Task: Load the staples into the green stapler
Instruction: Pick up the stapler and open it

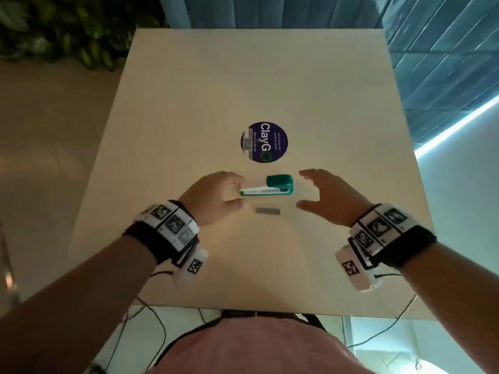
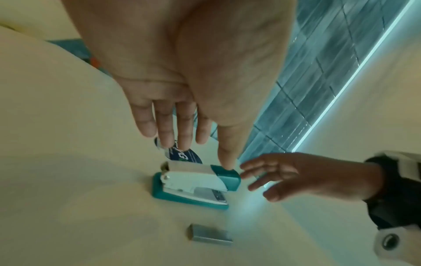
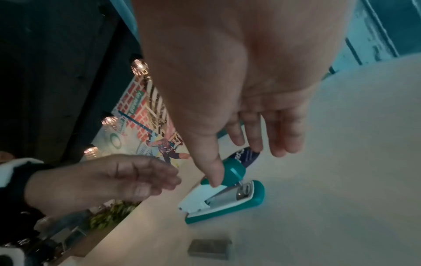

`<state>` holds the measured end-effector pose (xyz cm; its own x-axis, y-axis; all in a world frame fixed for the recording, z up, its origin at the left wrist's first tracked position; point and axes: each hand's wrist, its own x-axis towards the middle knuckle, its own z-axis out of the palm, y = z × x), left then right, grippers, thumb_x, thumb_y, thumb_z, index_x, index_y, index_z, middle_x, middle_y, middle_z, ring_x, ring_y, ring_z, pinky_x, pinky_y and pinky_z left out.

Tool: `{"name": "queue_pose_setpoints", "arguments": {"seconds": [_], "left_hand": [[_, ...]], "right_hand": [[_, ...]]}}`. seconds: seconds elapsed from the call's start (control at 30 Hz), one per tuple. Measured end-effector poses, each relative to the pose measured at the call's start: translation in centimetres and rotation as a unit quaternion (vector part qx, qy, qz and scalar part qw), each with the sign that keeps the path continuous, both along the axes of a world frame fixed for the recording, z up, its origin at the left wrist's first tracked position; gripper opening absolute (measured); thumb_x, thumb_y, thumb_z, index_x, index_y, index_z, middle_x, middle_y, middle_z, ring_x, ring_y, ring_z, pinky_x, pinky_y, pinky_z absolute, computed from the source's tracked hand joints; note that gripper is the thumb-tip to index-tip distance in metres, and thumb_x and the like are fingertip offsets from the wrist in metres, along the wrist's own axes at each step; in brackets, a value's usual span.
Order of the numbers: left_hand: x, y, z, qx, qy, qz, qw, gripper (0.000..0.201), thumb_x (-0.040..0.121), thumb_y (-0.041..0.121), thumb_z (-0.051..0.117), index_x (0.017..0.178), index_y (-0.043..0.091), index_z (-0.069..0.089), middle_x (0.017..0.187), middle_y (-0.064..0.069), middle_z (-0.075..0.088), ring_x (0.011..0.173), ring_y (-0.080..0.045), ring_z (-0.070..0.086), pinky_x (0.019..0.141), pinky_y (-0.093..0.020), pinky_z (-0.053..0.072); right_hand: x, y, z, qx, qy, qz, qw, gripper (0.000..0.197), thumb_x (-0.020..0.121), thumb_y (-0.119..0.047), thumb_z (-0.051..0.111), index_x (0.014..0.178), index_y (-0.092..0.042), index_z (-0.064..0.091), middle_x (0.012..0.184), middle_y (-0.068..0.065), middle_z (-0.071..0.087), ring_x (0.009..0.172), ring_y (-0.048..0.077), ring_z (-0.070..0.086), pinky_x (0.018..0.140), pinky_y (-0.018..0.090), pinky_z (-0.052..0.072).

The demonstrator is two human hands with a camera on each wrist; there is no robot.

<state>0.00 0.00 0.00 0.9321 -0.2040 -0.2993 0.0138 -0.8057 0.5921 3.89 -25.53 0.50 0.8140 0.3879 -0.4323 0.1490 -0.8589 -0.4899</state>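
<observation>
While both hands (image 1: 216, 197) (image 1: 328, 197) hover open, the green stapler (image 1: 267, 186) lies between them, ungripped.

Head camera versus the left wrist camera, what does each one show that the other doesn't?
Only the head view shows both wrists with their marker bands, the whole table, and the full round sticker. Only the left wrist view shows the stapler's metal parts and hinge end up close, and the staple strip's open end. Both show the stapler lying between the open left hand and right hand, neither holding anything, staples nearer the person.
</observation>
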Motion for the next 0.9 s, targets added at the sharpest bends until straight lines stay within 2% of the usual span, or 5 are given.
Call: {"name": "queue_pose_setpoints", "arguments": {"seconds": [0.17, 0.27, 0.43, 0.73, 0.9], "left_hand": [[4.1, -4.5, -2.5, -0.039, -0.004, -0.026, 0.999, 0.060, 0.075, 0.028, 0.071, 0.128, 0.015, 0.046, 0.132, -0.008, 0.054, 0.121, -0.023, 0.051, 0.103, -0.037, 0.041], [4.8, -6.1, -4.3, -0.064, -0.001, -0.024, 0.998, 0.058, 0.070, 0.020, 0.075, 0.122, 0.015, 0.050, 0.122, -0.009, 0.059, 0.110, -0.023, 0.055, 0.089, -0.029, 0.042], [4.9, -6.8, -5.7, -0.061, -0.022, -0.004, 0.998, 0.037, 0.067, 0.014, 0.068, 0.103, 0.012, 0.059, 0.099, -0.012, 0.064, 0.091, -0.028, 0.057, 0.075, -0.030, 0.037], [5.2, -6.2, -5.5, -0.108, -0.044, 0.023, 0.993, 0.034, 0.061, 0.009, 0.072, 0.094, 0.013, 0.063, 0.095, -0.008, 0.067, 0.090, -0.024, 0.058, 0.078, -0.033, 0.046], [5.4, -5.0, -5.0, -0.174, -0.073, 0.100, 0.977, 0.028, 0.064, 0.008, 0.074, 0.090, 0.012, 0.062, 0.084, -0.002, 0.064, 0.077, -0.015, 0.057, 0.067, -0.009, 0.041]], "right_hand": [[2.6, 2.7, -2.3, 0.070, 0.024, -0.054, 0.996, 0.076, 0.069, -0.020, 0.080, 0.132, -0.015, 0.040, 0.136, 0.008, 0.048, 0.118, 0.025, 0.050, 0.104, 0.042, 0.042], [2.8, 3.5, -3.2, 0.051, -0.017, -0.020, 0.998, 0.062, 0.067, -0.019, 0.080, 0.122, -0.014, 0.051, 0.123, 0.011, 0.059, 0.111, 0.026, 0.052, 0.097, 0.035, 0.039], [2.9, 3.9, -4.1, 0.036, -0.045, -0.025, 0.998, 0.031, 0.071, -0.012, 0.072, 0.101, -0.009, 0.064, 0.101, 0.018, 0.065, 0.097, 0.033, 0.056, 0.089, 0.044, 0.046], [3.0, 3.4, -5.0, 0.046, -0.028, -0.027, 0.998, 0.033, 0.074, -0.020, 0.073, 0.105, -0.012, 0.063, 0.102, 0.015, 0.061, 0.096, 0.029, 0.055, 0.088, 0.043, 0.047], [2.6, 3.4, -5.4, 0.061, -0.028, -0.051, 0.996, 0.034, 0.075, -0.018, 0.073, 0.108, -0.015, 0.063, 0.106, 0.011, 0.060, 0.097, 0.025, 0.054, 0.091, 0.039, 0.047]]}}
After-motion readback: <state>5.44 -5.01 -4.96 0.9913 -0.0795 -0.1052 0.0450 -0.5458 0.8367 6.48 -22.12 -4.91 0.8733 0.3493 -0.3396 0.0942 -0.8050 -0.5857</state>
